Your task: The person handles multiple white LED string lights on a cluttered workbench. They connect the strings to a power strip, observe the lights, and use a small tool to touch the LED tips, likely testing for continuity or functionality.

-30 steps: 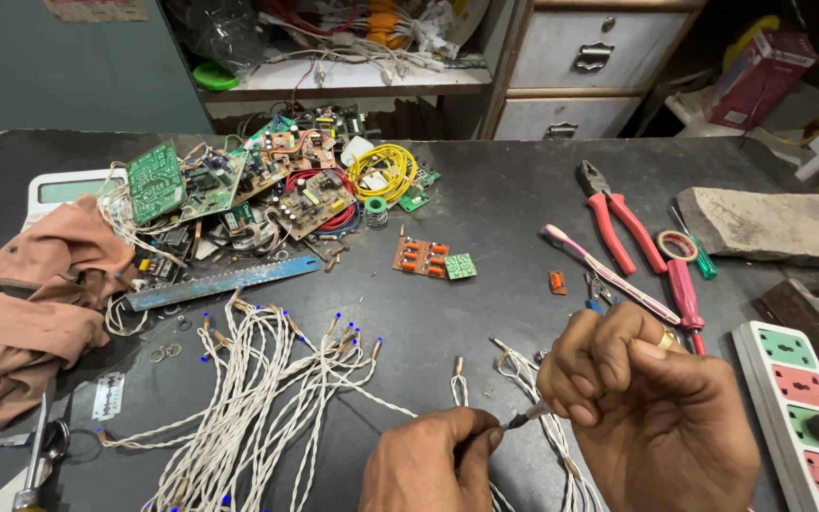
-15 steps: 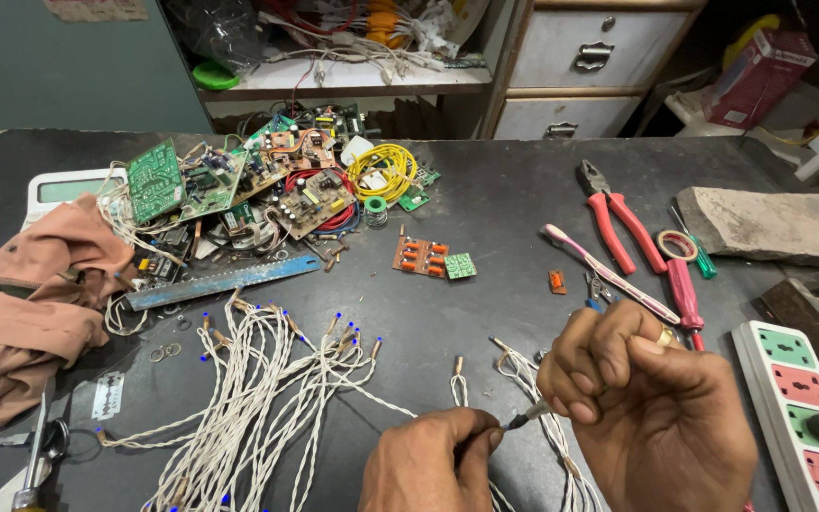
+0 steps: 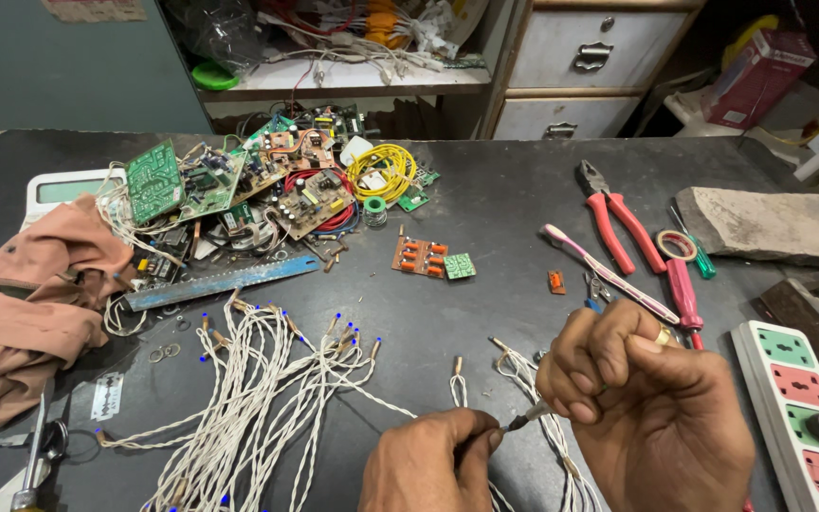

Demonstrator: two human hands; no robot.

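Twisted white wire (image 3: 523, 420) is being pinched between both hands: left hand (image 3: 438, 469) fingertips gripping at eight o'clock, right hand (image 3: 646, 408) fingers curling closed at three o'clock.

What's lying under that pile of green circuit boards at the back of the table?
Under the circuit boards show loose wires, a red cable and small parts on the dark table. A blue ruler lies just in front. Whatever sits deeper beneath the pile is covered.

Thin white twisted wire (image 3: 523, 418), pinched taut
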